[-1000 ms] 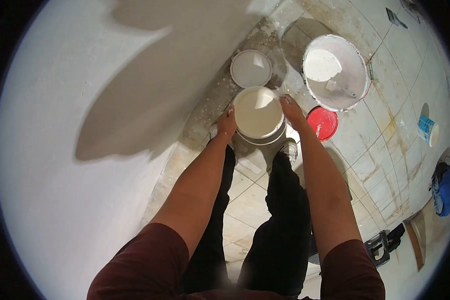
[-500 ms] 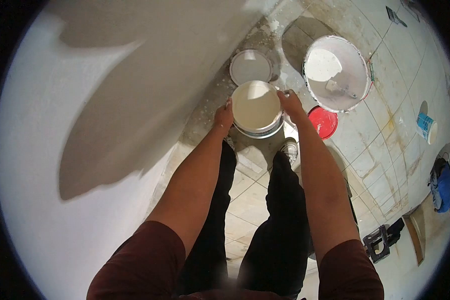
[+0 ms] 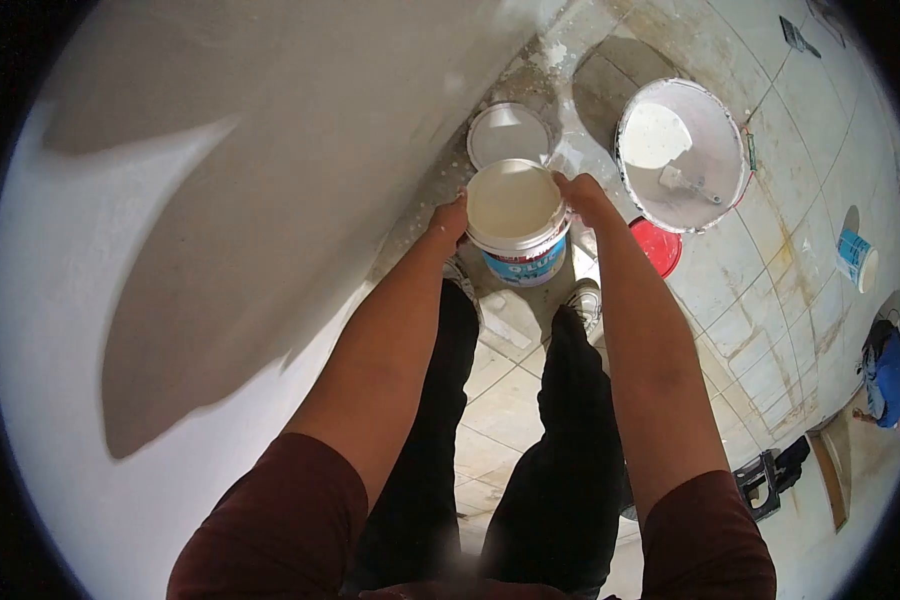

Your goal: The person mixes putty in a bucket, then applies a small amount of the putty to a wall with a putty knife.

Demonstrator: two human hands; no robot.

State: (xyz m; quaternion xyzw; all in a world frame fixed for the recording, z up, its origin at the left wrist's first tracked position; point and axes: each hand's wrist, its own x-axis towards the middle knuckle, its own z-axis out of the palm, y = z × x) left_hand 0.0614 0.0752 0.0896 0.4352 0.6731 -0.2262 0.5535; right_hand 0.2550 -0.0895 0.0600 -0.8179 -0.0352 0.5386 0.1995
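Observation:
A white bucket [image 3: 526, 268] with a blue and red label stands tilted between my feet, its round top full of a cream-coloured surface. My left hand [image 3: 450, 219] grips the rim at its left side, fingers wrapped round the edge. On the opposite side my right hand [image 3: 582, 198] holds the rim, with the fingertips partly hidden. Just beyond the bucket lies a round white lid [image 3: 509, 136] on the floor.
A large tub [image 3: 705, 135] holding white material and a brush [image 3: 690, 184] stands at upper right, beside a red lid [image 3: 656, 246]. A wall [image 3: 270, 180] rises at left. Farther right are a small blue-and-white container [image 3: 856, 260], a black stool [image 3: 760, 484] and another person [image 3: 892, 380].
The bucket's side has come into view, showing its blue label, as its rim tips between my hands. Both hands stay on the rim.

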